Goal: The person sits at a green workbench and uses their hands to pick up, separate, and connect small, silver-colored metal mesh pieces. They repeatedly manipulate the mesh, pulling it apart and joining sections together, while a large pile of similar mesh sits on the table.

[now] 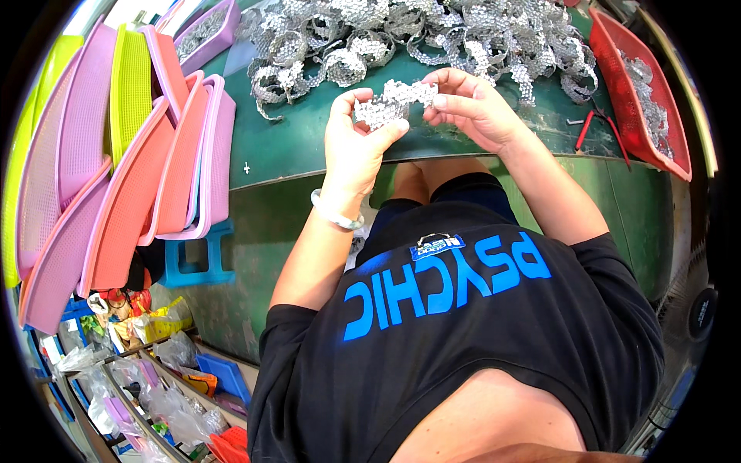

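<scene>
A curled strip of silvery, scale-like small pieces (384,110) is held up between my two hands, over the near edge of the green table (289,150). My left hand (353,147) grips its left part between thumb and fingers. A pale bangle circles the left wrist. My right hand (480,109) pinches the strip's right end between thumb and fingertips. Beyond the hands, a heap of similar silvery curled strips (347,62) covers the far part of the table.
Red-handled pliers (587,131) lie on the table at right, beside a red basket (633,116) with silvery pieces. A purple basket (220,42) stands far left. Stacked pink, purple and green baskets (131,162) fill the left side, near a blue stool (197,258).
</scene>
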A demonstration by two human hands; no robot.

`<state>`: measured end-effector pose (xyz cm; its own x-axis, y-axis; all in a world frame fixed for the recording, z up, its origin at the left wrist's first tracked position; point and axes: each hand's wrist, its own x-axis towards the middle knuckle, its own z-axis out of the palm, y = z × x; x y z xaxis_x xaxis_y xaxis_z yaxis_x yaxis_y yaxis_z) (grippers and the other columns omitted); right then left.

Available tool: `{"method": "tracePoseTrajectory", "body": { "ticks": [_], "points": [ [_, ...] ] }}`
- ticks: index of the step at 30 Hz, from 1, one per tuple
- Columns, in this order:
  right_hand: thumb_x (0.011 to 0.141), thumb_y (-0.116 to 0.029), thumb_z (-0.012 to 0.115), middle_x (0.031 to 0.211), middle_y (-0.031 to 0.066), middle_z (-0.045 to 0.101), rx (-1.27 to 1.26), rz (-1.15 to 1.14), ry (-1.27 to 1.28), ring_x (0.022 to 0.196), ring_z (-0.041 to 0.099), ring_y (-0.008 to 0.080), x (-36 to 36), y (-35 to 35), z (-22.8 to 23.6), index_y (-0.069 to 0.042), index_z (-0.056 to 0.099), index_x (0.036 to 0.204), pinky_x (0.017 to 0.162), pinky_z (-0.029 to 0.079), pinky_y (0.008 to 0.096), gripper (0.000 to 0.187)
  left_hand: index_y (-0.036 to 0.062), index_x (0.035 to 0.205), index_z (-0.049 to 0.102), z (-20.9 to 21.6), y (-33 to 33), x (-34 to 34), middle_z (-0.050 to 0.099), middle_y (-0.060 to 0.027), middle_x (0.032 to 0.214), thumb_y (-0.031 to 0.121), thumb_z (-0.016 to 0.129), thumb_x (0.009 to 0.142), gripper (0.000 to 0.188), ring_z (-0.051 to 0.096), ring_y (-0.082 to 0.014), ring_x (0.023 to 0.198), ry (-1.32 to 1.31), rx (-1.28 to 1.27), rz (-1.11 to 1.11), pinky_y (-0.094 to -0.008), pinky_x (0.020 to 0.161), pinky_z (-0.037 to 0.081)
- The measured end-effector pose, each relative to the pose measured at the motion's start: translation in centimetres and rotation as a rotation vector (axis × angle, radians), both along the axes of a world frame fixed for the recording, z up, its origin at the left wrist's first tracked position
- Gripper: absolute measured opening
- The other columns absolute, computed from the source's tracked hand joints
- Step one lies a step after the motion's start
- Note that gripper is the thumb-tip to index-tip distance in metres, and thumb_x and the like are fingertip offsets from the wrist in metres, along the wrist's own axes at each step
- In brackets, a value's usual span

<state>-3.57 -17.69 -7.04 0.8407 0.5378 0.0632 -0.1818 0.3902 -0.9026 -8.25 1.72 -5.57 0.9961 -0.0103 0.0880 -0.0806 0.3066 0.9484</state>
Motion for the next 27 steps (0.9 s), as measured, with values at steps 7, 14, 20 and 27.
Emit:
{"method": "tracePoseTrajectory", "body": {
  "ticks": [7,14,20,27],
  "points": [
    [0.082,-0.011,0.063,0.091,0.0048,0.058,0.064,-0.038,-0.003,0.081,0.059,0.0133,0.0,0.1,0.1,-0.003,0.054,0.109,0.072,0.046,0.0259,0.029,-0.0014,0.113,0.038,-0.1,-0.8,0.3,0.054,-0.0113,0.099,-0.009,0.068,0.068,0.055,0.06,-0.0165,0.088,-0.105,0.043,0.082,-0.0262,0.074,0.052],
    [0.082,-0.011,0.064,0.091,0.0046,0.057,0.117,-0.103,-0.015,0.082,0.059,0.0139,0.7,0.1,-0.6,-0.003,0.053,0.11,0.072,0.046,0.0262,0.031,-0.0038,0.124,0.034,0.2,-1.2,0.0,0.043,-0.013,0.115,-0.008,0.068,0.068,0.065,0.057,-0.0174,0.092,-0.14,0.192,0.144,-0.0276,0.078,0.051],
    [0.081,-0.011,0.064,0.093,0.0046,0.057,0.1,-0.112,-0.023,0.082,0.058,0.014,0.6,0.0,-0.5,-0.003,0.053,0.11,0.072,0.045,0.0259,0.032,-0.0038,0.127,0.032,-0.6,-0.5,0.2,0.04,-0.011,0.113,-0.01,0.066,0.068,0.069,0.053,-0.0185,0.097,-0.062,0.053,0.091,-0.0287,0.083,0.049],
    [0.081,-0.011,0.065,0.092,0.0043,0.058,0.073,-0.096,-0.051,0.083,0.058,0.0134,0.4,0.1,-0.1,-0.004,0.054,0.11,0.073,0.045,0.0252,0.031,-0.0019,0.126,0.034,-0.1,-0.3,0.0,0.04,-0.0093,0.112,-0.009,0.065,0.068,0.067,0.052,-0.0165,0.093,-0.111,0.073,0.12,-0.0274,0.081,0.049]
  ]
}}
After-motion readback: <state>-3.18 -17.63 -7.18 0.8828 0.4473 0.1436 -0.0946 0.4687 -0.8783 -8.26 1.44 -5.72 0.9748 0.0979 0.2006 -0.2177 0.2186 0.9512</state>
